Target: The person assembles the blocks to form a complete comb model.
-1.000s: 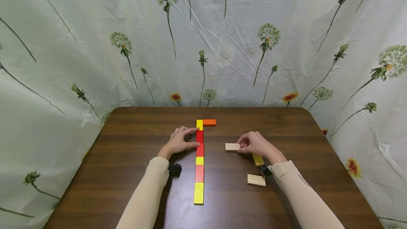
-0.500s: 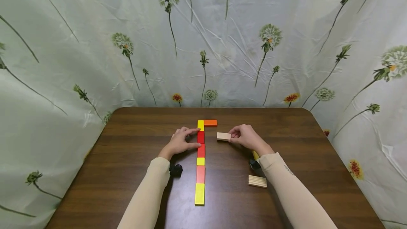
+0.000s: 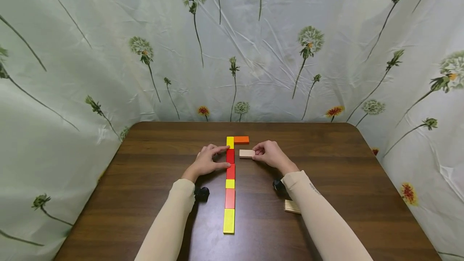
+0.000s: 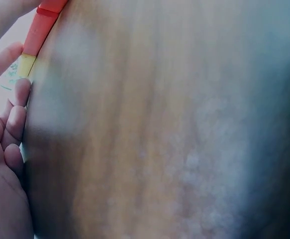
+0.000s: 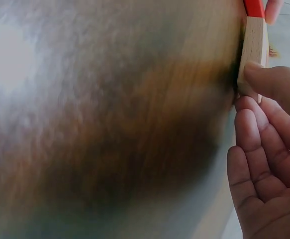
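Observation:
A line of flat coloured blocks runs away from the person in the head view. From the far end come a yellow block (image 3: 230, 142), two red blocks (image 3: 230, 156), a small yellow one (image 3: 230, 183), a pinkish-red block (image 3: 230, 198) and a near yellow block (image 3: 229, 220). My left hand (image 3: 206, 163) touches the line's left side, index finger near the yellow-red joint, thumb at the nearer red block. Between thumb and fingers, my right hand (image 3: 272, 155) pinches a plain wooden block (image 3: 246, 154), lying crosswise just right of the farther red block.
An orange block (image 3: 241, 140) extends rightward from the line's far end. A grooved wooden block (image 3: 291, 206) lies partly behind the right sleeve. Both wrists wear small black cameras. The brown table (image 3: 119, 200) ends at a flower-patterned curtain (image 3: 261, 63).
My right hand has brought the plain wooden block leftward and away from the person, close to the line. The right sleeve now hides a yellow block seen earlier. My left hand stays in place.

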Demonstrator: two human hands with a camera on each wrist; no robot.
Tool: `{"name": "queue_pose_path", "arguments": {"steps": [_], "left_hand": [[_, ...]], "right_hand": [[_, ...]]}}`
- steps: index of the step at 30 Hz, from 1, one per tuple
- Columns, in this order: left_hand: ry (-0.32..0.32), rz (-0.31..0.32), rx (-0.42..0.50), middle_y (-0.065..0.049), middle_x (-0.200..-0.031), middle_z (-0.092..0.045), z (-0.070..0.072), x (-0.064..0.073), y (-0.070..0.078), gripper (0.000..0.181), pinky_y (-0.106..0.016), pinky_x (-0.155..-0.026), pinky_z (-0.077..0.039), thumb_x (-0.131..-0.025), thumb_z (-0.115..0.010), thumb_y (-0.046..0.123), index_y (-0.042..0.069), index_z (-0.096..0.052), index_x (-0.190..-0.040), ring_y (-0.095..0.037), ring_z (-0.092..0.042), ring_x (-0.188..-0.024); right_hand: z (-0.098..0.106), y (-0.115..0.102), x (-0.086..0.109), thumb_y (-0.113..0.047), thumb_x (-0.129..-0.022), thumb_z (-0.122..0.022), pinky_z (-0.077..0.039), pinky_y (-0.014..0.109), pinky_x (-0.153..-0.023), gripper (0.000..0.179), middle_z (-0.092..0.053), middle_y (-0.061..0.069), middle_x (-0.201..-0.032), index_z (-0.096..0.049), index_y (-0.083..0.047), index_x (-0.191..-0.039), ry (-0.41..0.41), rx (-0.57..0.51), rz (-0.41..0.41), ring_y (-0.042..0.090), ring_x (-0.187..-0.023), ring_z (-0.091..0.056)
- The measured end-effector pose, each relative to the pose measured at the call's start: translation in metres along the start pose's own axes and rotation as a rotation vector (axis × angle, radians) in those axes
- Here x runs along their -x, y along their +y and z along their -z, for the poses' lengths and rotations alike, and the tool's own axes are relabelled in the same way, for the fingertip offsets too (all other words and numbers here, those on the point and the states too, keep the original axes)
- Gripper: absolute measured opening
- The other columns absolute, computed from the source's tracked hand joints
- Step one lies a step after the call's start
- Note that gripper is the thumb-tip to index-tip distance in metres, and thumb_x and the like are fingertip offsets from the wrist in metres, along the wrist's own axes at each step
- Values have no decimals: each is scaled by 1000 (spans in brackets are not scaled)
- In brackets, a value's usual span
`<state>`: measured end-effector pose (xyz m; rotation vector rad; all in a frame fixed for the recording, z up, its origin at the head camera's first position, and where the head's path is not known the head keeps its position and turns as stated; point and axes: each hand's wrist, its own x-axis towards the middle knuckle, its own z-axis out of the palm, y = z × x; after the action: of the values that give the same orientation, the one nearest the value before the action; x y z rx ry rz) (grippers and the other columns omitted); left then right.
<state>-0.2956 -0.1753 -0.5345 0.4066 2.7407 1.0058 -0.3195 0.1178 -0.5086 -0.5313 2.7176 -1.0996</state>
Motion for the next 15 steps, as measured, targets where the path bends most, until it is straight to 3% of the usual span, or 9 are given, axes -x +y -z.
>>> {"name": "queue_pose_path", "arguments": {"steps": [8,15], "left_hand": [[-2,26,8,-8,-134,-59,-1,-1,2,73,-53,-106,-42,-89,-83,49,32,-58,-156,-27,-47,-128],[-5,18,0,-7,-132,-59,1,-1,2,73,-52,-106,-41,-89,-82,51,32,-58,-155,-27,-47,-126]], "right_hand": [[-6,-3,-6,-11,-92,-85,-58,28,-81,21,-75,8,-90,-79,1,-108,13,-14,-24,13,-81,-64],[-12,-7,-9,-10,-92,-84,-61,33,-85,24,-77,10,-93,-79,4,-111,44,1,1,15,-83,-68]]}}
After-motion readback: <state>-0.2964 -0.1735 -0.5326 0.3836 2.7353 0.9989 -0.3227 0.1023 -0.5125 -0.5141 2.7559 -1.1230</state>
